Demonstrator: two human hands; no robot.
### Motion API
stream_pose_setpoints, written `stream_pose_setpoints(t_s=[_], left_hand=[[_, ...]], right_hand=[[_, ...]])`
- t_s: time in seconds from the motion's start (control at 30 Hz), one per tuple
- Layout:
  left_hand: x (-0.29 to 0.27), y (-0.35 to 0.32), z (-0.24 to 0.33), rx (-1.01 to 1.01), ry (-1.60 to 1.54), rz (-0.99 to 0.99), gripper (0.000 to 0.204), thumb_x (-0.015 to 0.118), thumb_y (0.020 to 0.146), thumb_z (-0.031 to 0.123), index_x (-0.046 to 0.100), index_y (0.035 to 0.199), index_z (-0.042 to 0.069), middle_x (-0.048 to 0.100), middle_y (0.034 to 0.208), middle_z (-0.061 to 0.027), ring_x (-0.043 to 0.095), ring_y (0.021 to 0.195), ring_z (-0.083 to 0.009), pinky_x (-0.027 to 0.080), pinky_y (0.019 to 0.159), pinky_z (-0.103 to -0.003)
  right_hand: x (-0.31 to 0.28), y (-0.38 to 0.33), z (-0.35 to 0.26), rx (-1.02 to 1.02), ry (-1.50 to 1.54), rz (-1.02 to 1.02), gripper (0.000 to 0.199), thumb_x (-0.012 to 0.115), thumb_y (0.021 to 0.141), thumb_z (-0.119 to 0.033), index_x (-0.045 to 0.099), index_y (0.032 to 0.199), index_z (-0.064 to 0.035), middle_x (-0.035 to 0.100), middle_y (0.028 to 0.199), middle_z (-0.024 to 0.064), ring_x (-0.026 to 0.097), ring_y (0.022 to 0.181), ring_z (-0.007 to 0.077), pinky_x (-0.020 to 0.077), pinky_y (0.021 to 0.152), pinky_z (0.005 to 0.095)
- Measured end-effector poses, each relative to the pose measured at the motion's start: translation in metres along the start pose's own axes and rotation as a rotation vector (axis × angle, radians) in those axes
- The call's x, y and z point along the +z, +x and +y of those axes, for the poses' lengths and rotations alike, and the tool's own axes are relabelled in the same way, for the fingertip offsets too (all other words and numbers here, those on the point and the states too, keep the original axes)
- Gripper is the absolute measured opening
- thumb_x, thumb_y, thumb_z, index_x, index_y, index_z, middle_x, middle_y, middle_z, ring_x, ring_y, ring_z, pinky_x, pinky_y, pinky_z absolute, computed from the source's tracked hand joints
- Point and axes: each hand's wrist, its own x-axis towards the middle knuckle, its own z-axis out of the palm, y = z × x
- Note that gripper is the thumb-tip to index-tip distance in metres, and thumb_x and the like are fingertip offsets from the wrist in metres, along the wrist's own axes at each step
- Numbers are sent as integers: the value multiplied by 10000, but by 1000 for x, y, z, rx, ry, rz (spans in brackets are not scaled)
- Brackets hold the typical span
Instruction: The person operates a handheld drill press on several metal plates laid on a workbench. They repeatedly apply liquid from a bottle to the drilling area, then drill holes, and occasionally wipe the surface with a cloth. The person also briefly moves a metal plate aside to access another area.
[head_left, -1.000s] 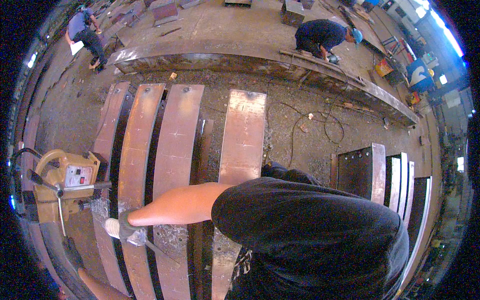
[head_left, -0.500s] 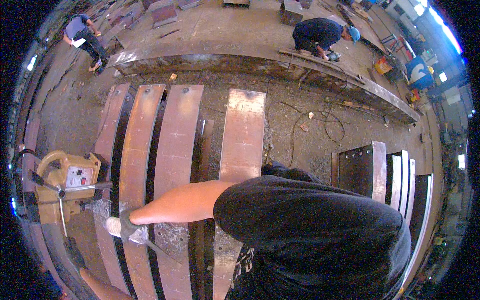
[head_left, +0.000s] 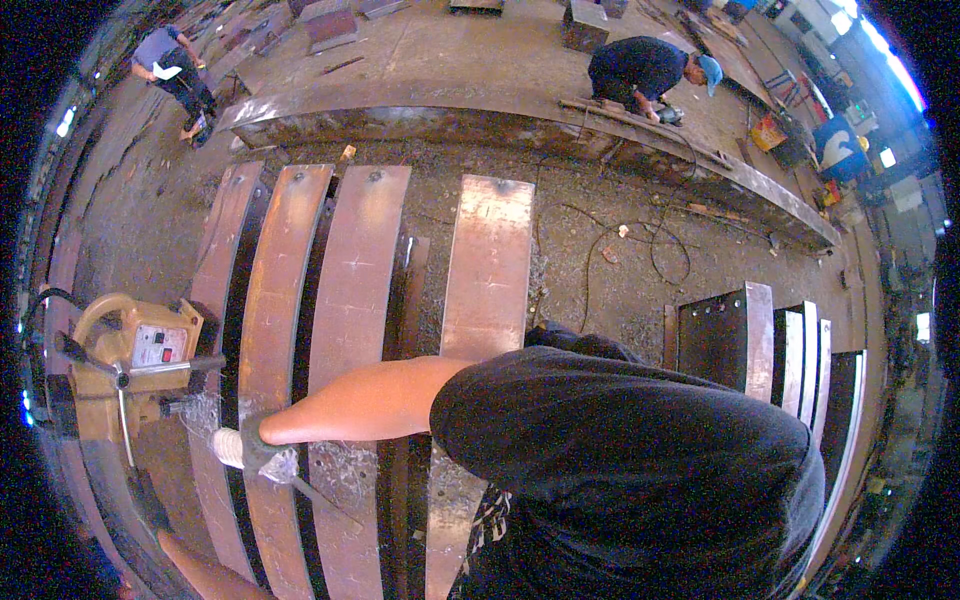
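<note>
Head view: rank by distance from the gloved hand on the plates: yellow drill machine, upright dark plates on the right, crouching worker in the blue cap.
From the gloved hand:
1. Yellow drill machine, just to its left.
2. Upright dark plates, across on the right.
3. Crouching worker in the blue cap, far side, behind the long beam.

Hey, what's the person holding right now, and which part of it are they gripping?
The gloved right hand reaches across and grips a brush-like hand tool at its upper end, over the rusty steel plates. The left hand is out of view.
</note>
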Motion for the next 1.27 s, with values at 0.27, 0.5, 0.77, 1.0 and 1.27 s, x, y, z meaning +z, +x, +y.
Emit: stream_pose_setpoints(t_s=[0.27, 0.5, 0.77, 1.0, 1.27], left_hand=[[26, 14, -21, 27, -228, -39, 456, 609, 1045, 233, 554, 1417, -24, 626, 1370, -139, 580, 1228, -235, 448, 1078, -373], [-20, -37, -57, 193, 188, 41, 437, 630, 1023, 256, 611, 1367, -12, 638, 1370, -174, 596, 1233, -272, 457, 1083, -409], [-117, -38, 150, 172, 1356, -198, 416, 678, 957, 419, 709, 1225, 102, 703, 1269, -179, 677, 1133, -272, 519, 963, -418], [-155, -63, 409, 286, 758, 222, 438, 660, 940, 470, 750, 1105, 75, 756, 964, -168, 729, 938, -322, 574, 843, -456], [-64, -10, 493, 502, 850, 171, 453, 562, 988, 470, 766, 1051, 71, 770, 995, -162, 742, 940, -339, 586, 815, -453]], right_hand=[[-9, -10, 16, 16, -6, 27, 749, 813, 771, -561, 675, 1282, -31, 740, 1191, 169, 722, 1025, 274, 563, 923, 411], [-23, -49, -11, -143, 12, 13, 756, 812, 771, -564, 673, 1290, -32, 739, 1197, 169, 722, 1031, 275, 562, 928, 412], [-80, -149, 58, -91, 98, 104, 752, 859, 754, -481, 628, 1308, -28, 692, 1263, 171, 660, 1178, 288, 517, 1011, 411], [-111, -186, 92, 42, 85, 273, 836, 884, 766, -408, 507, 1413, -36, 665, 1322, 132, 628, 1247, 280, 497, 1062, 397], [-42, -148, 165, 10, -152, 287, 929, 846, 807, -453, 361, 1516, -100, 605, 1417, 160, 596, 1305, 353, 465, 1118, 444]])
